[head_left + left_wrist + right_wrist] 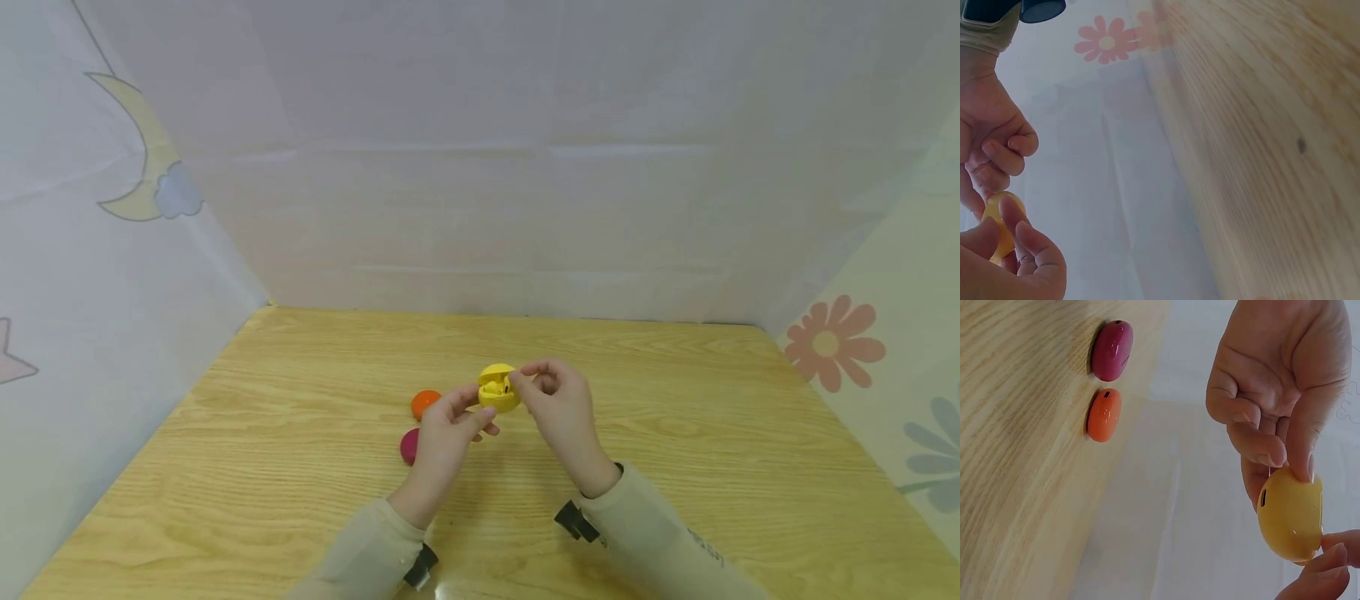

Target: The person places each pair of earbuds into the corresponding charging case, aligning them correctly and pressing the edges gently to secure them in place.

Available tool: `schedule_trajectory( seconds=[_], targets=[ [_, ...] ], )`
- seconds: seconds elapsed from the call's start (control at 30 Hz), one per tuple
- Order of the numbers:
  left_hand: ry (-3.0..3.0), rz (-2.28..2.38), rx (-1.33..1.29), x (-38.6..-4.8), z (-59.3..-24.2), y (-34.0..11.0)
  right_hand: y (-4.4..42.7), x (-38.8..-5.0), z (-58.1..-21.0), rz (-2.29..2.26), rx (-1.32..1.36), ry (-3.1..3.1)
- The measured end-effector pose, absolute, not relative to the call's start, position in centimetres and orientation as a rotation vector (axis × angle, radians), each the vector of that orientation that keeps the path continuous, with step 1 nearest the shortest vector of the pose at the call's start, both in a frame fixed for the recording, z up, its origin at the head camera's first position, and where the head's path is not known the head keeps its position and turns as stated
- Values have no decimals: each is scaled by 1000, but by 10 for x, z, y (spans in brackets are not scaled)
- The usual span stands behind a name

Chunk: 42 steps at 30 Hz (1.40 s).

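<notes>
A round yellow earbud case point(501, 402) is held up above the table with its lid raised. Yellow earbuds point(492, 388) show inside. My left hand point(444, 442) grips the case from the left, thumb in front. From the right, my right hand point(564, 410) pinches at the edge of the case beside the lid and an earbud; its fingertips hide exactly which part they hold. In the right wrist view, the case's smooth outside point(1288, 515) has a small dark port.
An orange case point(425, 404) and a magenta case point(408, 447) lie on the wooden table point(300, 467), left of the hands. The left hand partly covers the magenta one. Printed fabric walls point(480, 217) enclose the table's back and sides.
</notes>
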<state>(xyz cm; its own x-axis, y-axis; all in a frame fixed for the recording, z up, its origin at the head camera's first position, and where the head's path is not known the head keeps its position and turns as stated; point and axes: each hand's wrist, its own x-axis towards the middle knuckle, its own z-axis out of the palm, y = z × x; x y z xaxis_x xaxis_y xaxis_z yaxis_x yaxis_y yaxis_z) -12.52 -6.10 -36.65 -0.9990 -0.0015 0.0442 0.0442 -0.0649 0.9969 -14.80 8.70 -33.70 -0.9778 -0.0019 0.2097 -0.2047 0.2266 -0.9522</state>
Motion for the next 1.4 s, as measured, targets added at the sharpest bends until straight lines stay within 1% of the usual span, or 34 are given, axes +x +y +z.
schedule_trajectory(
  seconds=[0.23,0.4,0.6,0.87,1.17,1.4],
  targets=[
    [-2119,-2231,-137,-126,-369,-63,88,-148,-340,1874,203,-2313],
    [-2129,-2239,-116,-125,-369,-62,92,-153,-343,1841,223,-2314],
    [-2128,-2257,-127,-126,-369,-62,94,-159,-345,1883,314,-2368],
    [-2150,-2255,-151,-128,-371,-63,98,-162,-344,2005,249,-2441],
    [-2158,-2266,-155,-127,-370,-63,105,-163,-342,2090,332,-2488],
    [-2173,-2269,-158,-130,-374,-65,107,-163,-343,2030,377,-2545]
  ],
)
